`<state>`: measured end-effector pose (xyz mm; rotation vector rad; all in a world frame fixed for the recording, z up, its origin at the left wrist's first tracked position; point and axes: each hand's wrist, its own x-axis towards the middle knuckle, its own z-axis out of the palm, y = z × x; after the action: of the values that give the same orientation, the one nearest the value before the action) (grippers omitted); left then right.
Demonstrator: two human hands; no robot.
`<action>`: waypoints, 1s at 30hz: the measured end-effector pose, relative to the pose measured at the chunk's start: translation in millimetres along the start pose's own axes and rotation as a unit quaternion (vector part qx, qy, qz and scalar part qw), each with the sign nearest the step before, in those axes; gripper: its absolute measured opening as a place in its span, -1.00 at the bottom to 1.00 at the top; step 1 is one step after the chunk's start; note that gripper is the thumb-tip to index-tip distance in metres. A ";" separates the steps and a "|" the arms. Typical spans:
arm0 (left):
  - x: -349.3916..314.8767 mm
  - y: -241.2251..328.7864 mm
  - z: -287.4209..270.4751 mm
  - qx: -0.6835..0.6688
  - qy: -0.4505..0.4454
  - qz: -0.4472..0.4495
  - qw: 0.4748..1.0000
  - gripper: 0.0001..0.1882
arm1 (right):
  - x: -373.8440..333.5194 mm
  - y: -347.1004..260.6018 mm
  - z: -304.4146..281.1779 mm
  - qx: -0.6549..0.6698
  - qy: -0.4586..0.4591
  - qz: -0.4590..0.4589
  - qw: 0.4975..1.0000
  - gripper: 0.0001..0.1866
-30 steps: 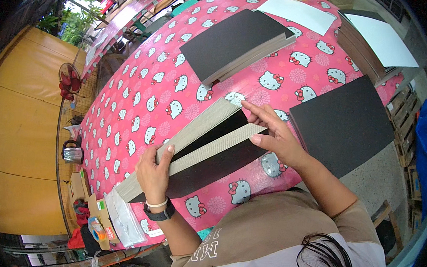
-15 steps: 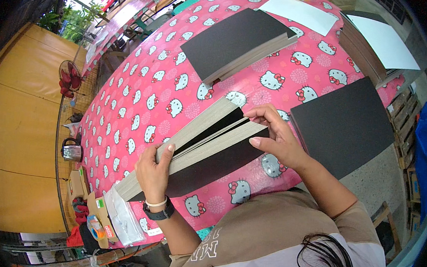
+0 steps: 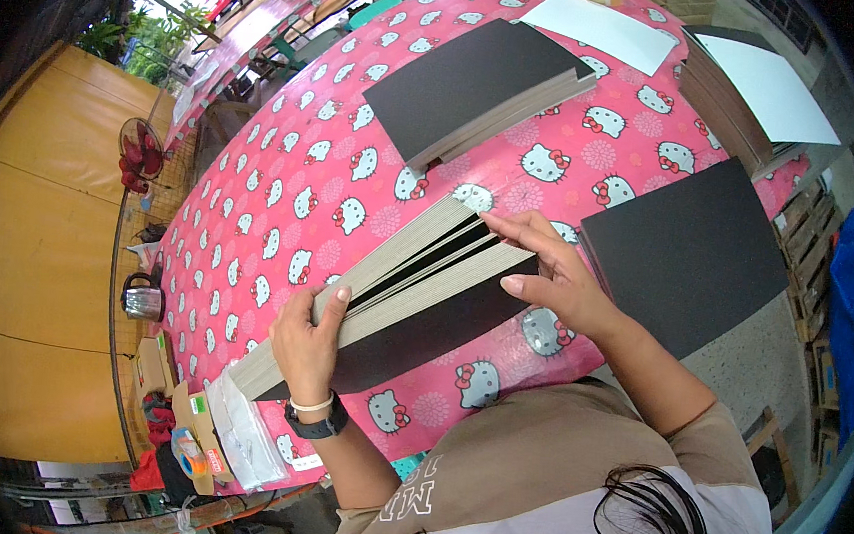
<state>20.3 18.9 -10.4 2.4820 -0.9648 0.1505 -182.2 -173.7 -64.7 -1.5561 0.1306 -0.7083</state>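
Sheets fan apart as left hand clamps them and right hand seemingly pinches several ends.

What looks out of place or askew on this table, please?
The black stack at right seems to jut past the edge of the pink table, which looks precarious. The held sheets gape unevenly, but I see no spill or damage.

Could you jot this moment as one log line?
left hand: gripping sheet stack | right hand: touching its splayed end | beyond: black-topped stack, white sheet | beneath: pink tablecloth
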 end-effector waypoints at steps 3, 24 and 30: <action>-0.6 0.0 0.6 0.004 0.006 0.001 1.000 -0.56 | -1.9 -3.9 1.9 -0.062 0.018 -0.025 0.998 -0.42; 1.7 4.4 -1.8 -0.011 -0.014 -0.025 1.000 -0.56 | 0.8 -1.3 2.2 0.014 0.001 0.000 1.000 -0.39; 2.1 2.2 -1.5 0.006 -0.016 -0.032 0.999 -0.55 | -1.1 -1.1 1.2 -0.005 0.005 -0.013 1.000 -0.41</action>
<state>20.5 16.9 -7.6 2.5305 -0.8997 0.0965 -182.8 -172.0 -64.0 -1.5673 0.1219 -0.7378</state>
